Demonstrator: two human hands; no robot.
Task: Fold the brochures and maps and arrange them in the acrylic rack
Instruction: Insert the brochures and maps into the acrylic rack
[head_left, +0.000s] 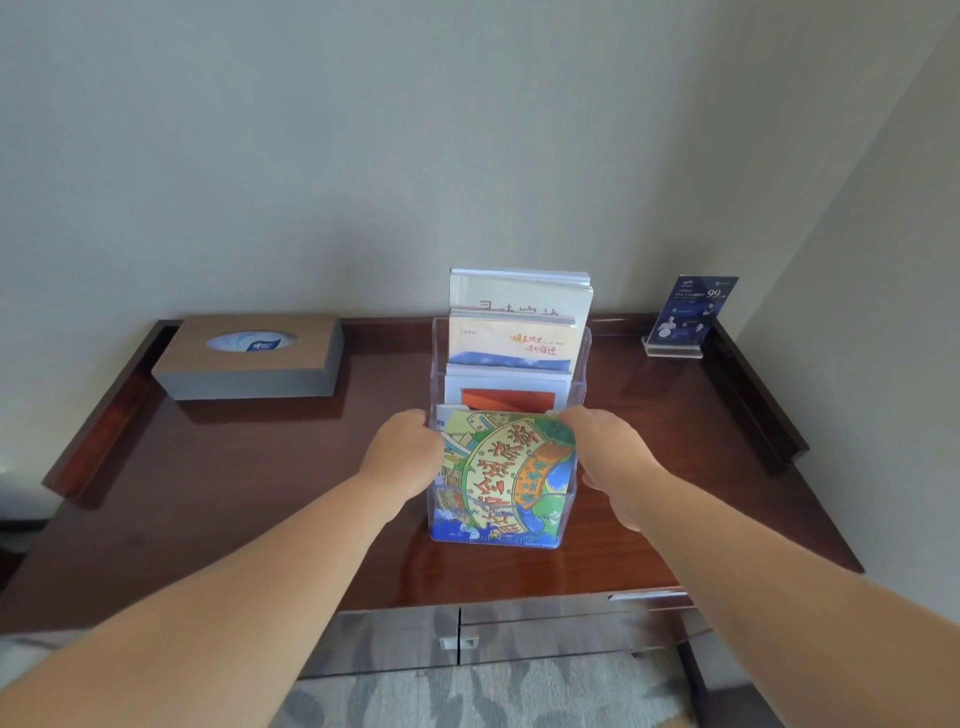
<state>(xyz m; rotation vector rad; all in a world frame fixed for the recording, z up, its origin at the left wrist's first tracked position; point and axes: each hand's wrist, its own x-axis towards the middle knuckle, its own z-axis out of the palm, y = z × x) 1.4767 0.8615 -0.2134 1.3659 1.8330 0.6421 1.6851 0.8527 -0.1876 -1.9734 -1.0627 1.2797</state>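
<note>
Tissue box (249, 358) far left on brown bench (208, 483). Left hand (402, 457) grips left edge of colourful map (506, 467). Map stands in front pocket of clear rack (584, 353), mid bench. Three more brochures (514, 338) stand in pockets behind, each higher. Right hand (605, 449) grips map's top right corner. Small blue sign (688, 314) far right, by wall.

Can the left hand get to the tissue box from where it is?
Probably yes. The left hand is at the colourful map in the acrylic rack, and only bare desk lies between it and the tissue box.
</note>
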